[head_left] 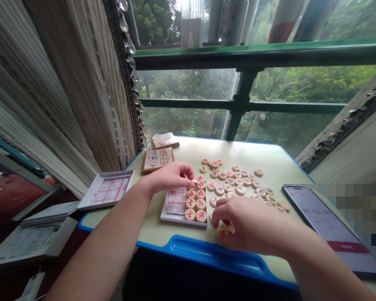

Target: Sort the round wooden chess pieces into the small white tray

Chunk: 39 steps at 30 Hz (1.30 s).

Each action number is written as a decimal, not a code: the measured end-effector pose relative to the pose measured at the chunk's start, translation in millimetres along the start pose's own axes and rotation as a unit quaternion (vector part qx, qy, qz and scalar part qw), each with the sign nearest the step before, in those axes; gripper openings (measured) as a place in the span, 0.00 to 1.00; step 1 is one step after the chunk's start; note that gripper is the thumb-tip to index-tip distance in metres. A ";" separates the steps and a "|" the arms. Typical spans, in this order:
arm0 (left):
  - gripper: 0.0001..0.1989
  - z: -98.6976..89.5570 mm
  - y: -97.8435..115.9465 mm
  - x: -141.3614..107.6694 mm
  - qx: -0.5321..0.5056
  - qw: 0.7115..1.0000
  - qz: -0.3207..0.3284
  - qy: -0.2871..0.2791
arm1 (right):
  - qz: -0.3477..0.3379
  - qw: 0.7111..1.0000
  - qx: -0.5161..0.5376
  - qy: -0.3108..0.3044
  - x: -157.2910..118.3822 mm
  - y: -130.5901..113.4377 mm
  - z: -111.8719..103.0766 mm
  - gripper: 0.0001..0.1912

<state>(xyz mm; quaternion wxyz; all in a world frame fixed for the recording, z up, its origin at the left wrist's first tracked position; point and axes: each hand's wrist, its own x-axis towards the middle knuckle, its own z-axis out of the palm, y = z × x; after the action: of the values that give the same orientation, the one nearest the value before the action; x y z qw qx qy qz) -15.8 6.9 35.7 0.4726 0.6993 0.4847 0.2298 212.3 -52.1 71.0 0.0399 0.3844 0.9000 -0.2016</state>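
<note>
Two columns of round wooden pieces with red characters point(201, 204) stand along the right side of a shallow white box point(183, 220). A folded paper with red lines point(176, 200) lies in its left part. My left hand point(172, 174) is over the box's back edge, thumb and fingers closed on a round piece point(194, 182). Just right of the box, my right hand point(238, 223) is curled around wooden pieces point(227, 228), low over the table. Many loose round pieces point(238, 182) lie spread on the table behind and beside my right hand.
Two small patterned boxes point(157, 160) sit at the table's back left. A white lid with a red-lined sheet point(108, 190) lies at the left edge. On the right is a large phone or tablet showing a timer point(327, 228). Blue trim point(216, 255) forms a tray along the front edge.
</note>
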 end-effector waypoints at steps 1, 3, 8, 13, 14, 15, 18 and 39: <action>0.12 -0.6 -0.6 -0.2 0.020 1.000 -0.003 0.000 | 0.011 1.000 -0.007 -0.014 -2.4 -1.4 1.6 0.09; 0.12 -1.8 -1.7 -0.5 0.041 0.999 -0.003 -0.001 | 0.034 0.999 -0.031 -0.030 -5.0 -2.6 5.4 0.08; 0.16 -2.4 -3.0 0.2 0.053 0.998 0.002 -0.025 | 0.049 0.996 -0.068 -0.022 -4.2 0.4 10.3 0.12; 0.13 -1.6 -1.2 1.1 0.100 0.995 -0.008 -0.011 | 0.056 0.996 -0.073 -0.013 -1.0 1.3 13.2 0.15; 0.13 -1.6 -0.5 1.0 0.113 0.993 -0.011 -0.010 | 0.054 0.996 -0.073 -0.012 -0.6 0.5 13.4 0.14; 0.13 -1.6 0.3 0.8 0.126 0.992 -0.014 -0.007 | 0.053 0.996 -0.073 -0.013 -0.3 -0.8 13.3 0.14; 0.14 -1.7 2.4 0.0 0.158 0.987 -0.019 0.001 | 0.052 0.996 -0.075 -0.020 -0.4 -5.4 10.9 0.12; 0.13 -1.8 9.5 -4.6 0.113 0.993 0.025 0.007 | -0.013 0.991 -0.049 0.125 7.3 -3.6 4.9 0.08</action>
<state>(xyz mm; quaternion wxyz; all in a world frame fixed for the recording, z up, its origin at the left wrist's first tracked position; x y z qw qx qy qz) -14.7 2.7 45.5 0.3811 0.7586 0.4930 0.1904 204.2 -51.3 66.1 -0.0569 0.3920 0.9118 -0.1083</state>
